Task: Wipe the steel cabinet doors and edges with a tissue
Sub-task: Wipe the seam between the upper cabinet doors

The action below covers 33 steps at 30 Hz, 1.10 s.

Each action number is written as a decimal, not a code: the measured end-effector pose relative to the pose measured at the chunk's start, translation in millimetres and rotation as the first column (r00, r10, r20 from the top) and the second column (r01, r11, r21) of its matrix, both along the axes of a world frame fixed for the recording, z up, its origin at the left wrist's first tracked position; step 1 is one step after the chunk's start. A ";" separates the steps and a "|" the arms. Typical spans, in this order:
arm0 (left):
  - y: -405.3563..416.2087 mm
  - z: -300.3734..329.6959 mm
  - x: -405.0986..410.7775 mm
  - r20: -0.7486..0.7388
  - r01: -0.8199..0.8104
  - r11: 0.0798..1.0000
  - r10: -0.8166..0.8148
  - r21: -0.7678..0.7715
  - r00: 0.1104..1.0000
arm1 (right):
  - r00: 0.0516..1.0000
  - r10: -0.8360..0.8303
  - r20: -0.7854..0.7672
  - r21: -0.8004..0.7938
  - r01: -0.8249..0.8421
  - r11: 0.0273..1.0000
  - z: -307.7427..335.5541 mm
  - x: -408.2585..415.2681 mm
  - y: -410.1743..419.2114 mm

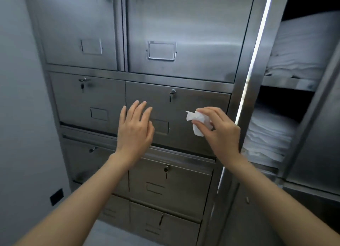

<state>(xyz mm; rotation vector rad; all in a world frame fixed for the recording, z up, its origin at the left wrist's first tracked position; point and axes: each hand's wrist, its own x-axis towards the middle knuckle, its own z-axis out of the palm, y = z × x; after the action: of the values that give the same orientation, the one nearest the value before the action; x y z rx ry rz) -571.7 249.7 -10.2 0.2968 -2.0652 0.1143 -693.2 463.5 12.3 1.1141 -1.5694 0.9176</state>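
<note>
both bare forearms reach in from below. the right hand (223, 130) pinches a crumpled white tissue (197, 121) between thumb and fingertips, the wad sticking out to its left, close against the middle-row steel door (193, 106); i can't tell if it touches. the left hand (135, 128) hangs open and empty, fingers spread, before the same door's left edge. beyond, right of the cabinet's bright upright edge (257, 52), open shelves hold folded white linen (272, 135).

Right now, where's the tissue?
Head view, right of centre: the tissue is pinched in the right hand, in front of the right-hand middle door, below its lock.
</note>
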 end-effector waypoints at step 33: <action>-410.7 275.2 -198.4 -0.323 0.003 0.974 -0.078 -0.228 0.943 | 0.767 -0.311 -0.562 -0.341 0.128 0.931 315.3 -171.9 -437.8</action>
<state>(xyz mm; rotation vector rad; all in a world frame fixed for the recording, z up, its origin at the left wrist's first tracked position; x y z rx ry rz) -770.2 -161.0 265.0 0.1224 -1.7040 0.2542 -865.1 25.7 327.5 0.8697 -0.9638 0.5176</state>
